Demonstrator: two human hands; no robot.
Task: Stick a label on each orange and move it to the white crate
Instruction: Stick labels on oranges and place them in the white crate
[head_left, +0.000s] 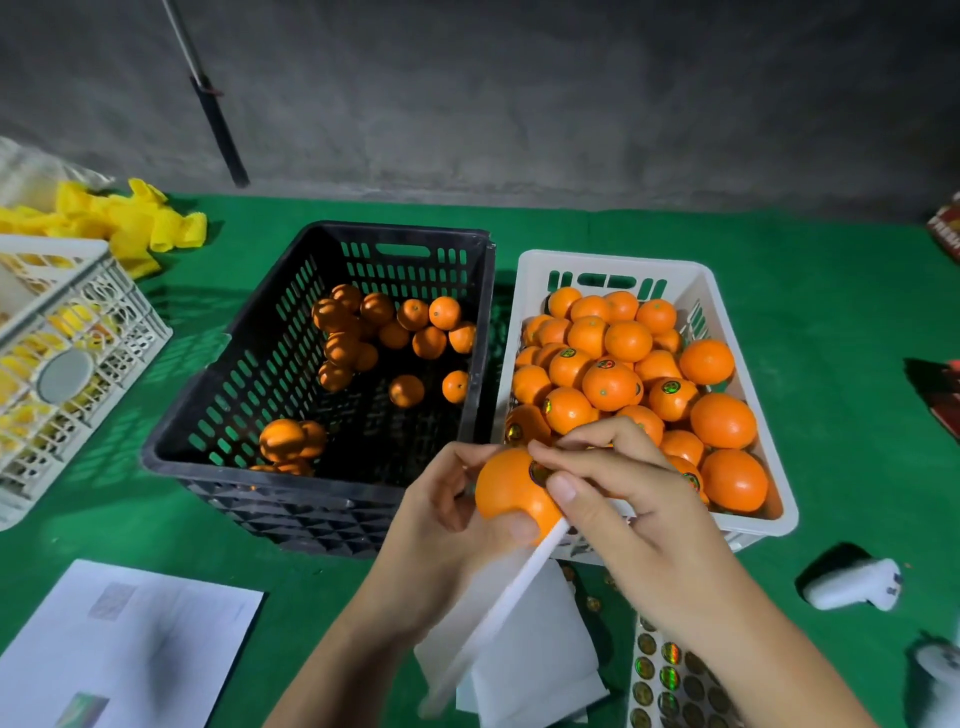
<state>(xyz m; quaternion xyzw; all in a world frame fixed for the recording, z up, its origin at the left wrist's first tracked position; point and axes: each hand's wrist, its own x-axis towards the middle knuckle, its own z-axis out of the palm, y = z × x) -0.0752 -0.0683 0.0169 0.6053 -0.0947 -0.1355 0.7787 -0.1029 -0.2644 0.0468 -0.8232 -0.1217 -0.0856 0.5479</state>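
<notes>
While the left hand (447, 514) holds one orange (511, 491), the right hand (618, 499) presses one label (539, 472).

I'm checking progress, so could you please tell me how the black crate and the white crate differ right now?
The black crate is mostly bare, its oranges scattered; the white crate is heaped nearly full. No labels show on the black crate's oranges; several in the white crate carry round labels. Both are slotted plastic crates, side by side on green cloth.

- Bright overhead light falls on the green felt table cover (831, 322); the grey concrete wall (519, 93) stays dim.
- The black slatted plastic crate (249, 374) throws striped shadows leftward.
- Wide-angle bending curves the edges (corners especially); the white backing paper strip (498, 613) is blurred.
</notes>
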